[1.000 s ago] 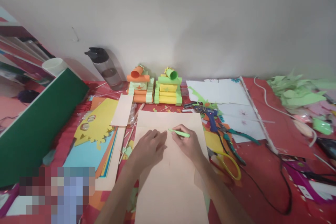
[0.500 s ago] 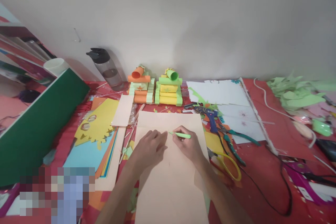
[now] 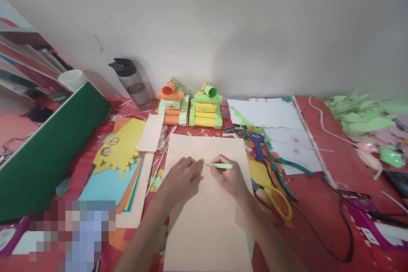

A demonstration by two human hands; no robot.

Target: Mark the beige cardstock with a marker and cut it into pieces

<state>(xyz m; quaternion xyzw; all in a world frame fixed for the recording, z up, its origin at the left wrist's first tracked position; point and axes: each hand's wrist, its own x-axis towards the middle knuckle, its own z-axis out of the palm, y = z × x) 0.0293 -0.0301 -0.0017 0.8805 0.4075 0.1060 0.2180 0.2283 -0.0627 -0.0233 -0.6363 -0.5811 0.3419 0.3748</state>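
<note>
A large sheet of pale peach paper point(image 3: 207, 229) lies flat in front of me. My left hand point(image 3: 184, 176) rests palm down on its left half, pressing the sheet, fingers stretched forward and to the right. In my right hand point(image 3: 227, 176) is a slim light green pen point(image 3: 223, 166), pinched between thumb and fingers. The pen lies nearly level, its tip pointing left toward my left fingertips, just above or on the paper; I cannot tell which. A faint small mark shows lower on the sheet.
Two paper-roll models, one orange point(image 3: 172, 106) and one yellow-green point(image 3: 206, 108), stand behind the sheet beside a water bottle point(image 3: 137, 87). A glue gun point(image 3: 256, 142), pliers point(image 3: 283, 174) and yellow-handled scissors point(image 3: 280, 204) lie right. Coloured papers point(image 3: 105, 187) and a green board point(image 3: 47, 157) are left.
The view has shifted slightly. My hands stay in nearly the same place on the sheet, and the right one still grips the pen, now lying a little more level.
</note>
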